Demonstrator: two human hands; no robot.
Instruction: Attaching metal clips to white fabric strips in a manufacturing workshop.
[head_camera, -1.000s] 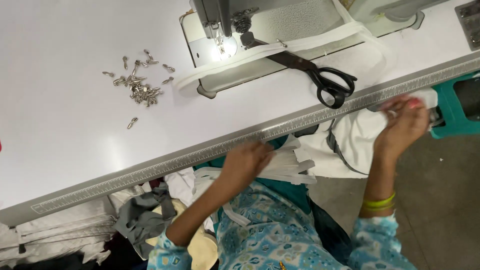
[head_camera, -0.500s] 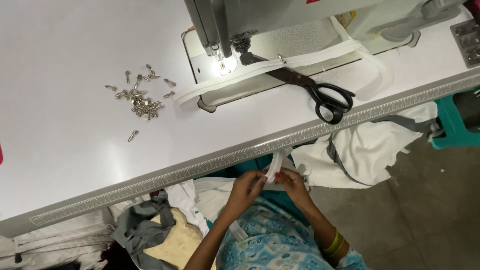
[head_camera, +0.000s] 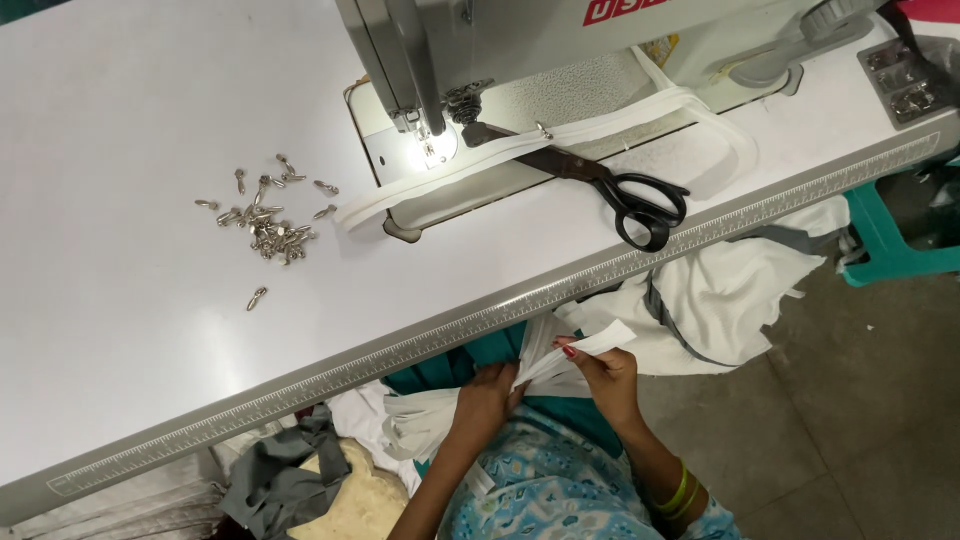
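Note:
Below the table's front edge, over my lap, both hands hold a bundle of white fabric strips (head_camera: 555, 352). My left hand (head_camera: 485, 398) grips the bundle's lower left part. My right hand (head_camera: 603, 372) pinches the upper right end between thumb and fingers. More white strips (head_camera: 420, 425) hang left of my left hand. A sewing machine (head_camera: 470, 60) stands on the white table (head_camera: 130, 330), its lamp lit over the needle. A long white strip (head_camera: 520, 150) lies under the presser foot and across the machine bed.
Black scissors (head_camera: 625, 195) lie on the table right of the needle. A scatter of several small metal zipper pulls (head_camera: 265, 225) lies on the left. White and grey cloth (head_camera: 720, 300) hangs off the table's right edge. Grey cloth (head_camera: 280, 480) is heaped lower left. A teal stool (head_camera: 895, 245) stands at the right.
My right hand came in from the far right to meet my left hand at my lap. Both now hold the white strips together, raised slightly.

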